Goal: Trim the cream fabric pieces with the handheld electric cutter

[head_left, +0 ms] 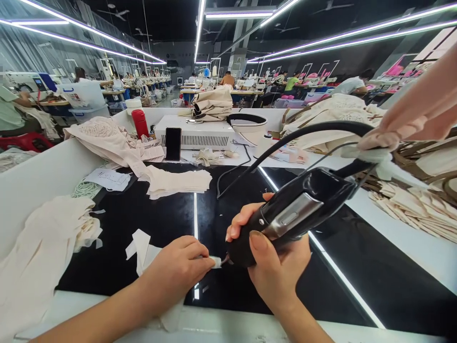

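In my right hand (278, 267) is a black hand-held power tool (296, 209) with a silver panel and a cable, its body tilted down to the left. A small metal tip (225, 259) sticks out of its lower end, right at the edge of a cream fabric strip (216, 261). My left hand (185, 261) pinches that strip over the black glossy work surface (157, 219). Part of the strip is hidden under my fingers. Beside my left wrist lie white fabric pieces (140, 247).
Cream fabric (43, 247) is heaped at the left, with a stack of pieces (180, 182) behind my hands. A phone (173, 144) leans against a white vented box (200, 131). The black cable (314, 127) arches toward pale pink material (421, 102). Fabric piles (417, 209) line the right.
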{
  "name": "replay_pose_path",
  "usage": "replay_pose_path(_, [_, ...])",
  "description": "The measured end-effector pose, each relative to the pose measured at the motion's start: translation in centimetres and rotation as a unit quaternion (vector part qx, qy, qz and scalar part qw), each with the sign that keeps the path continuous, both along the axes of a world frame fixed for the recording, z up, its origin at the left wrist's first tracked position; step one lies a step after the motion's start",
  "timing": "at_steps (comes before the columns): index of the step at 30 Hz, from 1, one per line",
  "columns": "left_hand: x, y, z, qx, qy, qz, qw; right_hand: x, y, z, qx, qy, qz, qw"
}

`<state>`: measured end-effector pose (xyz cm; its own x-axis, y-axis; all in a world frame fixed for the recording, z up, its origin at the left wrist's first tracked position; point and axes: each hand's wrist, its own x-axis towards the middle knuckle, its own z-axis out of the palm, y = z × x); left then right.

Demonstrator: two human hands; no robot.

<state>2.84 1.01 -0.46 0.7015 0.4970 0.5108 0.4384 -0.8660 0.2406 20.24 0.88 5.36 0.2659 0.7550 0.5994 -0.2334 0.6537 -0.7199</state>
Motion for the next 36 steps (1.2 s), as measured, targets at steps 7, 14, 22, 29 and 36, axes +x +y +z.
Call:
replay_pose_path(7, [0.3,0.0,0.2,-0.017,-0.018,-0.026,0.999,0.2,-0.1,0.4,-0.014,-0.001,-0.009,1.0])
replay_pose_path(14, [0.4,0.0,-0.2,-0.035,-0.044,-0.049,0.997,0.4,0.4,0.8,-0.016,-0.002,-0.03,0.999])
replay_pose_path(22, [0.2,-0.2,-0.5,-0.057,-0.042,-0.066,0.995,0.1,0.5,0.4,-0.014,-0.008,-0.025,1.0])
replay_pose_path(29, [-0.2,-0.3,-0.9,-0.051,-0.018,-0.07,0.996,-0.2,0.4,0.5,-0.01,-0.005,-0.028,1.0])
replay_pose_path(36, [-0.2,-0.3,-0.8,-0.04,-0.004,-0.074,0.996,-0.3,0.2,0.5,-0.011,-0.026,-0.035,0.999])
